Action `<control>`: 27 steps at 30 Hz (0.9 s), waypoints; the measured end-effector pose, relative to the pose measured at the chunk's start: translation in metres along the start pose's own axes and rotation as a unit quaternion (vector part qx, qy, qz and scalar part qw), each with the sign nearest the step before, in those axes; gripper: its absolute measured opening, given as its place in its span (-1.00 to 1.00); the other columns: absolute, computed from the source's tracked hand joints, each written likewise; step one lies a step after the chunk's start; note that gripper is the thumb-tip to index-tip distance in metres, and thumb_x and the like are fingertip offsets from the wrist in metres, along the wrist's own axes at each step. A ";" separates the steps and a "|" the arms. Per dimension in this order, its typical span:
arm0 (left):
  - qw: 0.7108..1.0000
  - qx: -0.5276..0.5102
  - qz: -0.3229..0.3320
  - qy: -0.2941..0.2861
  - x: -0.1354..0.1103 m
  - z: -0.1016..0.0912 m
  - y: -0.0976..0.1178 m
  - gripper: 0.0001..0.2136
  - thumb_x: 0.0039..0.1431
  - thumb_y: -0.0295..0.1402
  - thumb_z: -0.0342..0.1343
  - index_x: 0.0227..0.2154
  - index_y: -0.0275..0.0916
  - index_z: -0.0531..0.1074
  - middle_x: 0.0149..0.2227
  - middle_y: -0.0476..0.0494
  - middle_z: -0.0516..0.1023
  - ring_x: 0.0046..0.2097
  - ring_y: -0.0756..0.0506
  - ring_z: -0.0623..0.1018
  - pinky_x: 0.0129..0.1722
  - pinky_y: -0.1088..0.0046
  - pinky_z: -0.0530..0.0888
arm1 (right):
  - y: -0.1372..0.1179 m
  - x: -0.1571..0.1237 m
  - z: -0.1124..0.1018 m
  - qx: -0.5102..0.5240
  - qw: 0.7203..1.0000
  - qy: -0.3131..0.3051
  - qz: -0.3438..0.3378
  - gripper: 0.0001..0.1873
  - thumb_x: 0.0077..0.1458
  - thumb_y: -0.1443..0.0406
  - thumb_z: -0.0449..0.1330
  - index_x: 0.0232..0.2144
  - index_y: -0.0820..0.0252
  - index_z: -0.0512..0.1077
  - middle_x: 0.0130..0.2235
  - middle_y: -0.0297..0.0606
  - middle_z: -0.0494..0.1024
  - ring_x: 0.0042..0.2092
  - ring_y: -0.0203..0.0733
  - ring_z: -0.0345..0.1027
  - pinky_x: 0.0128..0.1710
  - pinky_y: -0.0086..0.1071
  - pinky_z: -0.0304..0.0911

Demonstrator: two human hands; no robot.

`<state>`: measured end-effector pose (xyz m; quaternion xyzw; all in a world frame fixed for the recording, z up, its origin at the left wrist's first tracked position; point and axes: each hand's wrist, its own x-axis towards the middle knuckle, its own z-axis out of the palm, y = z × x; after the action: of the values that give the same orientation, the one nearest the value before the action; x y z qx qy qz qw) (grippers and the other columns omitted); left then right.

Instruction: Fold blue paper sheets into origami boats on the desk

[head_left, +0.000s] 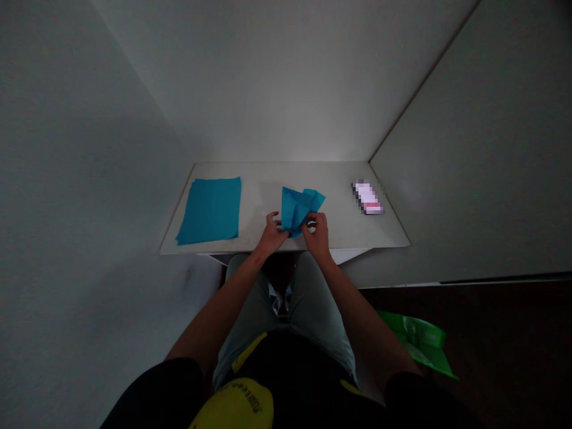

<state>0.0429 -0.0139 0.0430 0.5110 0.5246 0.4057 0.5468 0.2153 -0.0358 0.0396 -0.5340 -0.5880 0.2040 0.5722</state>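
Note:
A partly folded blue paper point(298, 207) lies near the front edge of a small white table point(268, 190). My left hand point(273, 229) pinches its lower left corner, fingers curled. My right hand point(316, 229) grips its lower right side, fingers closed on the paper. The folded shape fans out away from me, with creased flaps at its top. Both forearms reach up from my lap to the table.
A flat stack of blue sheets point(211, 208) lies at the table's left. A blurred pink-and-white object point(367, 198) sits at the right. White walls close in on the left, back and right. A green bag point(417, 341) lies on the dark floor to the right.

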 end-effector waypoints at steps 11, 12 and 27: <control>0.959 0.181 0.200 0.092 -0.015 -0.006 0.000 -0.77 0.38 -0.36 0.12 0.05 -0.16 0.34 0.24 -0.32 0.35 0.04 -0.15 0.62 0.02 0.22 0.62 | 0.028 -0.007 -0.005 -0.037 0.998 -0.059 0.002 -0.84 0.17 0.21 0.30 -0.19 0.10 0.53 -0.09 -0.17 0.35 -0.07 -0.04 0.38 -0.22 -0.20 0.49; 0.943 0.233 0.219 0.093 -0.017 -0.008 0.001 -0.82 0.38 -0.35 0.15 0.00 -0.16 0.40 0.21 -0.31 0.35 0.06 -0.17 0.60 0.05 0.20 0.60 | 0.030 -0.008 -0.005 -0.049 0.997 -0.061 -0.001 -0.83 0.17 0.22 0.30 -0.17 0.10 0.54 -0.09 -0.16 0.34 -0.06 -0.03 0.38 -0.19 -0.18 0.50; 0.796 0.557 0.238 0.015 -0.038 0.001 0.038 -0.71 0.26 -0.30 0.30 0.03 -0.10 0.58 0.11 -0.33 0.42 0.16 -0.38 0.42 0.13 0.00 0.38 | 0.038 -0.014 -0.001 -0.207 0.970 -0.126 -0.012 -0.70 0.27 0.24 0.27 0.01 0.19 0.62 0.09 0.07 0.44 0.14 0.21 0.33 0.24 0.14 0.34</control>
<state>0.0426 -0.0453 0.0862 0.8298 0.5298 0.1691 0.0458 0.2275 -0.0349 0.0014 -0.6035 -0.6912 0.1366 0.3734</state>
